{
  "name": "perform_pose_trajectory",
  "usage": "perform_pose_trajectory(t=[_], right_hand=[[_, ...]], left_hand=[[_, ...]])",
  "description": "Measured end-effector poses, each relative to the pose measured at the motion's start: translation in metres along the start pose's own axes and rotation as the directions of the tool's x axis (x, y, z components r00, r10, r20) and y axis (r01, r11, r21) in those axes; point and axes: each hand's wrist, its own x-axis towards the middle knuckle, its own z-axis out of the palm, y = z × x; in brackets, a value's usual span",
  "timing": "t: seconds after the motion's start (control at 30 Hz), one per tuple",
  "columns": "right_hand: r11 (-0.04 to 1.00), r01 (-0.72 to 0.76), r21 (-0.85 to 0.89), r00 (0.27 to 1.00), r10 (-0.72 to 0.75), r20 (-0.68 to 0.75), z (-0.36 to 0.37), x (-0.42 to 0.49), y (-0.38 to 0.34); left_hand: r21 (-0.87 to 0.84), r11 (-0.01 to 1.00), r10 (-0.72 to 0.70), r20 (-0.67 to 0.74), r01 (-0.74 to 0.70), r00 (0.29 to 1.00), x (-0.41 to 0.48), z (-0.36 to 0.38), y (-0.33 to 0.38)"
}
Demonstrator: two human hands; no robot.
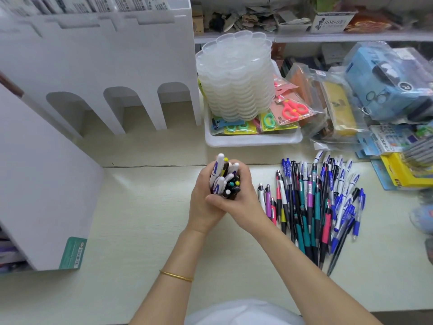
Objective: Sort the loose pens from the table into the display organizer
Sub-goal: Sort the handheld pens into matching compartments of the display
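Left hand (199,198) and right hand (246,193) both curl tight round one upright bundle of pens (225,177), above the table (140,219). The other loose pens (311,202) lie piled just right of the hands. The display organizer (117,66) stands back-left, apart.

Risks, as I judge them:
- The bundle is thick and uneven, so a slack grip could let pens slip out below.
- Mixed types may land in one slot.

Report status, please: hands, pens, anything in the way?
Left hand and right hand both grip one upright bundle of pens. Pile of loose pens on table, right side. White organizer back left, path looks open.
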Motion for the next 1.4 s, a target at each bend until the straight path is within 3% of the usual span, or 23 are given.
perform_pose_trajectory(t=[0.1, 0.37, 0.5, 0.73, 0.93, 1.03, 1.17, 1.4], right_hand=[[1.0, 0.009, -0.023, 1.0, -0.008, 0.017, 0.001, -0.001, 0.002], [0.999, -0.016, -0.04, 1.0, 0.017, 0.023, 0.011, 0.007, -0.001], [0.993, -0.037, -0.115, 0.999, 0.04, 0.024, 0.012, 0.011, 0.0], [0.986, -0.089, -0.14, 0.995, 0.093, 0.021, 0.013, 0.011, 0.005], [0.981, -0.094, -0.172, 0.995, 0.1, 0.026, 0.011, 0.01, -0.002], [0.982, -0.09, -0.167, 0.995, 0.097, 0.037, 0.001, 0.007, -0.008], [0.982, -0.104, -0.157, 0.994, 0.106, 0.01, -0.014, 0.001, -0.009], [0.99, -0.106, -0.089, 0.977, 0.087, -0.193, -0.018, -0.007, -0.018]], left_hand=[[0.032, 0.997, 0.071, -0.032, -0.07, 0.997, -0.004, -0.005, -0.004], [0.039, 0.999, 0.035, 0.066, -0.037, 0.997, 0.003, -0.015, -0.005], [-0.102, 0.991, -0.087, -0.029, 0.084, 0.996, 0.002, -0.01, -0.002], [-0.152, 0.975, -0.17, -0.029, 0.163, 0.985, 0.001, -0.002, -0.009], [-0.369, 0.908, -0.212, 0.005, 0.199, 0.977, 0.004, 0.004, 0.004], [-0.394, 0.898, -0.194, 0.05, 0.198, 0.98, 0.005, 0.007, 0.007], [-0.484, 0.83, -0.269, 0.092, 0.279, 0.959, 0.003, 0.009, 0.01], [-0.645, 0.616, -0.337, 0.303, 0.453, 0.891, -0.004, -0.003, 0.036]])
